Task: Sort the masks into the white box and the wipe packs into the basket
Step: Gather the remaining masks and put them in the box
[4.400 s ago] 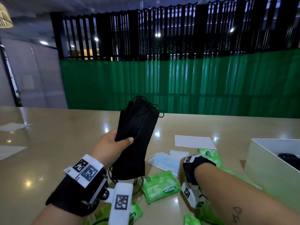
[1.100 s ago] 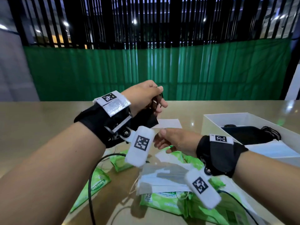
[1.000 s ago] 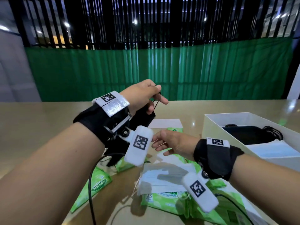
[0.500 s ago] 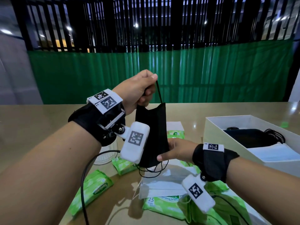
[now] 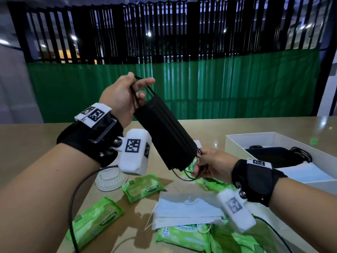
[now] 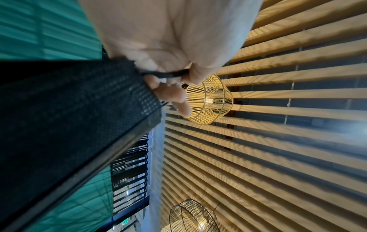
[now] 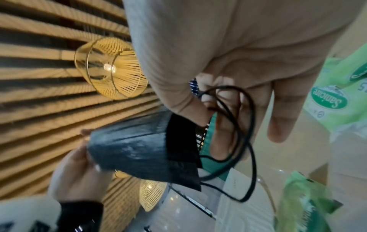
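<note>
A stack of black masks (image 5: pixel 165 136) hangs tilted in the air between both hands. My left hand (image 5: pixel 127 94) pinches the upper ear loops (image 6: pixel 164 75) above the table. My right hand (image 5: pixel 206 164) grips the lower end, with black loops (image 7: pixel 234 125) draped round its fingers. The white box (image 5: pixel 237 143) stands at the right and holds black masks (image 5: pixel 277 155) and a pale blue one (image 5: pixel 306 172). White masks (image 5: pixel 184 210) lie on green wipe packs (image 5: pixel 145 188) below the hands. A white basket (image 5: pixel 111 181) stands behind my left wrist.
More green wipe packs (image 5: pixel 94 221) lie scattered on the tan table (image 5: pixel 27 143), near its front edge. A white sheet (image 5: pixel 197 143) lies farther back. A green curtain and black slats close off the far side. Cables run from both wrist cameras.
The masks, held upright in my left hand seconds ago, now stretch slanted between both hands; my left hand rose with the loops and my right hand moved right, gripping the lower end.
</note>
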Available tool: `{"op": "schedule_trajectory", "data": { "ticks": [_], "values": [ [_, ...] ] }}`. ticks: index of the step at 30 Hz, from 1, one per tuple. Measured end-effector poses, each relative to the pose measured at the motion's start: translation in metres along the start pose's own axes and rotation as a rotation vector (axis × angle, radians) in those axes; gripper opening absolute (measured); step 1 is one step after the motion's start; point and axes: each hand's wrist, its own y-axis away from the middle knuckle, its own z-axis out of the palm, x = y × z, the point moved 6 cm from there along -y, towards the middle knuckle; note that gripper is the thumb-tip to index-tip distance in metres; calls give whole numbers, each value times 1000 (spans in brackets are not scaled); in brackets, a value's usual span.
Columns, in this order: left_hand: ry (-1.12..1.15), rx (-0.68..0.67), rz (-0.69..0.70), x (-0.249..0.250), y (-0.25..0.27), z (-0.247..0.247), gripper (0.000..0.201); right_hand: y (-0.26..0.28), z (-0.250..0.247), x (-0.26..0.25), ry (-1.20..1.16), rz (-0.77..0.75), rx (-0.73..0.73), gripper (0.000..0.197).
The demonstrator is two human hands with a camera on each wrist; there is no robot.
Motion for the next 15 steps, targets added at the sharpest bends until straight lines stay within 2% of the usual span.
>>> {"op": "schedule_trajectory", "data": {
  "ticks": [3, 7, 10, 15],
  "values": [
    [20, 51, -32, -7, -2, -14, 24, 10, -19, -13, -140, -21, 78, 26],
    [114, 146, -36, -20, -10, -37, 19, 24, -40, -25, -132, -15, 111, 23],
    [143, 120, -85, -29, -11, -45, 20, 34, -56, -39, -159, -54, 136, 26],
    [107, 38, -138, -47, 3, -38, 29, 51, -85, -76, -404, -230, 277, 25]
  ]
}}
